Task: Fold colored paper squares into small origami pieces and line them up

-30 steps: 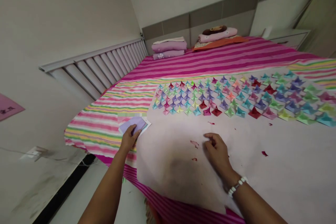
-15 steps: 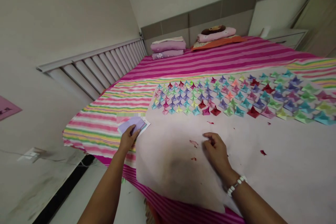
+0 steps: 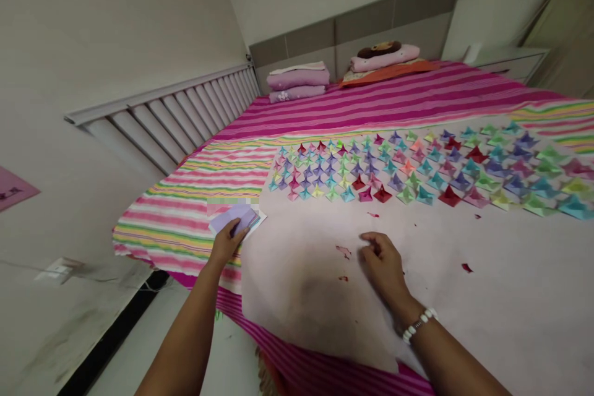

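Observation:
My left hand [image 3: 226, 241] rests on a small stack of lilac paper squares [image 3: 236, 218] near the bed's left corner, fingers closed on the top sheet. My right hand [image 3: 383, 263] lies on the pale pink sheet [image 3: 464, 315] spread over the bed, fingers curled loosely with nothing visible in them; a white bead bracelet is on its wrist. Several small folded paper shapes [image 3: 408, 167] in many colours stand in rows on the sheet beyond both hands. Small red paper scraps [image 3: 344, 252] lie just left of my right hand.
The bed carries a pink striped cover [image 3: 394, 99]. Folded pink bedding [image 3: 297, 83] and a pillow with a plush toy [image 3: 385, 55] sit by the headboard. A slatted rail [image 3: 185, 117] runs along the left side. A nightstand [image 3: 505, 62] stands at the far right.
Both hands stay almost where they were; only the camera view shifts slightly.

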`<state>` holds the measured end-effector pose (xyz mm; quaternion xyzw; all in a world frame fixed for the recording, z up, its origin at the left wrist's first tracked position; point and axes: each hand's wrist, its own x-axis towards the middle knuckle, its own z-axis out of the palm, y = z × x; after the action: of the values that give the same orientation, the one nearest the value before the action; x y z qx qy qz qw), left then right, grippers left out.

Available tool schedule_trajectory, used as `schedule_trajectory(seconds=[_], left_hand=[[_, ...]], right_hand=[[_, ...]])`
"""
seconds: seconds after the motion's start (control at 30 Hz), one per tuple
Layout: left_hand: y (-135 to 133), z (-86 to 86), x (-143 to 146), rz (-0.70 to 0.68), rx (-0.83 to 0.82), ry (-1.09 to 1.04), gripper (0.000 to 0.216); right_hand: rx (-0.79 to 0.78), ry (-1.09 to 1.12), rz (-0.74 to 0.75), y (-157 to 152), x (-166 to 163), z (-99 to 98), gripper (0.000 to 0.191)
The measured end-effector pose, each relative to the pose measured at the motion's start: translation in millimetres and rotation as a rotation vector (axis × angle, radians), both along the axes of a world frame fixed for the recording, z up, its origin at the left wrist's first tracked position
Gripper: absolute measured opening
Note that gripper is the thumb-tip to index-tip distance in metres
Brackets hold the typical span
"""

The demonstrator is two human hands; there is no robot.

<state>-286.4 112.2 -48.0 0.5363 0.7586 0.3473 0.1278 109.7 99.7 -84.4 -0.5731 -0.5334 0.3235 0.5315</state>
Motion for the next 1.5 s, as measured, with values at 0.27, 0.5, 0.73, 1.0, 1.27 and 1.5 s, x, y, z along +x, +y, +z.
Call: schedule_trajectory(seconds=[0.27, 0.5, 0.73, 1.0, 1.27, 1.5], left_hand=[[-0.6, -1.2, -0.8, -0.013, -0.001, -0.017, 0.048], [-0.7, -0.8, -3.6, -0.028, -0.01, -0.008, 0.051], [0.2, -4.2, -7.9, -0.07, 0.018, 0.014, 0.051], [-0.3, -1.2, -3.2, -0.08, 0.077, 0.059, 0.043], [-3.1, 9.2, 10.7, -0.089, 0.093, 0.071, 0.023], [-2.8, 12.8, 9.1, -0.003, 0.186, -0.027, 0.017]], right_hand=[[-0.007, -0.007, 0.001, -1.0, 0.7, 1.3, 0.024], [-0.002, -0.01, 0.003, 0.0, 1.2, 1.4, 0.025], [0.011, -0.011, 0.0, 0.7, 1.5, -0.5, 0.026], [0.01, -0.018, 0.001, 0.5, 1.5, 0.8, 0.025], [0.001, -0.024, -0.001, -0.4, 0.4, 3.3, 0.025], [0.007, -0.029, 0.002, -0.1, 0.7, 1.6, 0.024]])
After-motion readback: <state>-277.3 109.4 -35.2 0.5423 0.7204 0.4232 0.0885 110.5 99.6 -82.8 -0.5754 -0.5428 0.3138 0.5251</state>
